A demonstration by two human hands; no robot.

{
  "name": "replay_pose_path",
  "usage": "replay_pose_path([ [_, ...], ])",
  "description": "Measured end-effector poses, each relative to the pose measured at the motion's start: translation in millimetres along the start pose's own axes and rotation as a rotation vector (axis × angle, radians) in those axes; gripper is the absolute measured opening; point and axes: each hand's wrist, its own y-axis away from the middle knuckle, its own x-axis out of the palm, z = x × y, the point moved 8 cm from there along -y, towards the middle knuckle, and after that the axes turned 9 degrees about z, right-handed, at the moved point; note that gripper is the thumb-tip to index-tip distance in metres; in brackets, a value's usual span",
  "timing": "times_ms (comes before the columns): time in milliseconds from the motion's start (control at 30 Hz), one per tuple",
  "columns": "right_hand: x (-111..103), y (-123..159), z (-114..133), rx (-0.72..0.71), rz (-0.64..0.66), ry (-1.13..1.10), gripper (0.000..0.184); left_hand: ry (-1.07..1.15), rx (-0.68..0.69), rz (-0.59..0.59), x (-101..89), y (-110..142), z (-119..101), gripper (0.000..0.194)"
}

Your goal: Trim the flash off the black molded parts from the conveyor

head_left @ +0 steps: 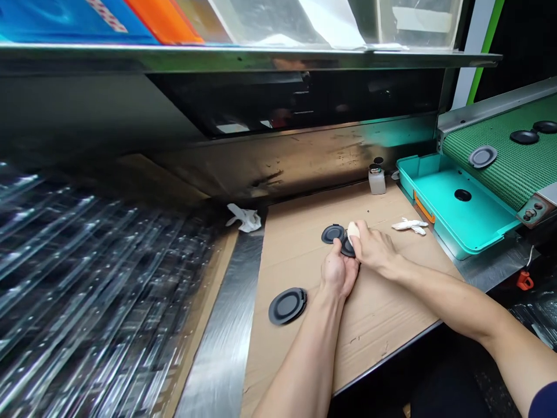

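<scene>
My left hand (338, 271) is closed on a dark round plastic disc (347, 247), held just above the cardboard. In my right hand (373, 248) is a small white pad (353, 232), pinched and pressed against that disc; its exact kind is not clear. Another dark round disc (332, 234) shows right beside the held one, and I cannot tell whether the two are joined. Nearer to me, left of my left forearm, a larger-looking dark round disc (287, 306) with a small tab lies on the cardboard sheet (300, 255).
A teal tray (478, 223) with one dark disc stands at right, below a green conveyor belt (509, 139) carrying several discs. A small bottle (376, 180) and crumpled white cloths (409, 225) lie behind. Clear plastic trays (87, 290) fill the left; a metal shelf (243, 60) hangs above.
</scene>
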Motion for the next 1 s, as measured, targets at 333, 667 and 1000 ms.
replay_pose_path([
  [333, -37, -12, -28, 0.034, -0.078, -0.002, 0.036, -0.010, 0.093, 0.043, 0.2, -2, -18, 0.044],
  [667, -81, -5, -83, 0.146, 0.130, 0.341, 0.023, 0.010, 0.097, 0.041, -0.6, -1, -29, 0.047],
  [1000, -25, 10, 27, -0.345, -0.083, 0.092, 0.025, 0.047, 0.127, 0.140, 17.2, 5, -10, 0.041],
])
